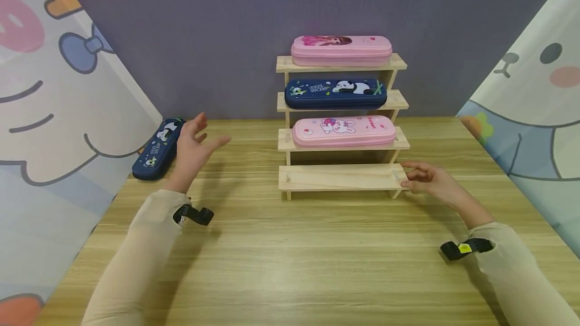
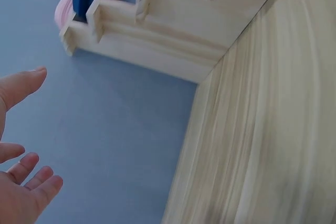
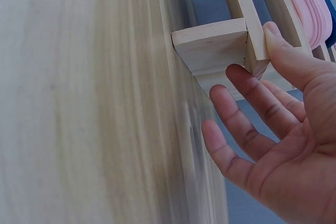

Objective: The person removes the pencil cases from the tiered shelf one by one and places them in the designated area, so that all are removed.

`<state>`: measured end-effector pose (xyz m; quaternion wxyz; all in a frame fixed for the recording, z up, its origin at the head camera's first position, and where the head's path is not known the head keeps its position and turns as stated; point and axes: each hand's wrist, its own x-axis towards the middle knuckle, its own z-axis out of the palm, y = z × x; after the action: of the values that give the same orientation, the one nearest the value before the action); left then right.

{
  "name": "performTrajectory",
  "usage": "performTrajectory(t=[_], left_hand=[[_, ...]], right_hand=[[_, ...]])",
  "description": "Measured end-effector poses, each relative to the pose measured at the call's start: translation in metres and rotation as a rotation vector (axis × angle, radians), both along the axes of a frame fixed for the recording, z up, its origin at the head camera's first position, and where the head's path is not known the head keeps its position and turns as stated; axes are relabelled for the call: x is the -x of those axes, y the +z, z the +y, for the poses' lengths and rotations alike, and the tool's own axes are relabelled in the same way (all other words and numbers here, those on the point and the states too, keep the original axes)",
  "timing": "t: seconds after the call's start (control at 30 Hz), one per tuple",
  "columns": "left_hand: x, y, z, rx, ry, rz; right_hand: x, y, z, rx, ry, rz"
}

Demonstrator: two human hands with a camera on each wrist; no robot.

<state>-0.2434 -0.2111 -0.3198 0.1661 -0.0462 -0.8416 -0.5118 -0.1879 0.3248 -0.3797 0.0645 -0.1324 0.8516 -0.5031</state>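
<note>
Left hand (image 1: 192, 147) hovers open; right hand (image 1: 426, 177) touches the rack (image 1: 340, 177).

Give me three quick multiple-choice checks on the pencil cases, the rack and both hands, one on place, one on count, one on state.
1. Where does the loose navy pencil case lie?
A. on the table, left of the rack
B. on the bottom shelf
C. in the right hand

2. How many cases sit on the wooden rack?
A. one
B. three
C. five

3. How is the left hand?
A. grips a case
B. fingers spread, holding nothing
C. flat on the rack

Key: 1 A, it lies by the left wall, beside the left hand. 2 B, a pink case, a navy panda case and a pink rabbit case; the bottom shelf is bare. 3 B, open in both views; the right hand touches the bottom shelf's end.
</note>
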Motion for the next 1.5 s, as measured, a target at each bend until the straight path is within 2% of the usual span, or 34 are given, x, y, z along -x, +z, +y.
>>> performTrajectory(t=[0.23, 0.5, 0.73, 0.83, 1.07, 1.17, 1.33, 1.5], left_hand=[[0.002, -0.006, 0.019, -0.027, -0.079, 0.0], [-0.004, -0.007, 0.044, -0.029, -0.184, -0.007], [-0.005, -0.01, 0.064, -0.037, -0.258, 0.011], [-0.007, -0.006, 0.073, -0.046, -0.279, 0.001], [-0.027, 0.016, 0.095, -0.062, -0.341, 0.028], [-0.023, 0.012, 0.099, -0.066, -0.354, 0.038], [-0.008, -0.003, 0.105, -0.077, -0.376, 0.046], [-0.001, -0.007, 0.114, -0.07, -0.403, 0.058]], right_hand=[[-0.001, 0.002, -0.001, 0.001, -0.004, -0.011], [-0.001, 0.001, -0.001, 0.04, 0.002, -0.016], [0.0, 0.0, -0.001, 0.019, 0.013, -0.002], [0.0, 0.0, -0.001, 0.015, 0.012, -0.001], [-0.002, 0.002, -0.001, 0.023, 0.018, -0.008], [-0.001, 0.002, -0.001, 0.028, 0.018, -0.013], [-0.001, 0.0, -0.001, 0.036, 0.013, -0.018], [0.0, -0.001, 0.0, 0.038, 0.017, -0.012]])
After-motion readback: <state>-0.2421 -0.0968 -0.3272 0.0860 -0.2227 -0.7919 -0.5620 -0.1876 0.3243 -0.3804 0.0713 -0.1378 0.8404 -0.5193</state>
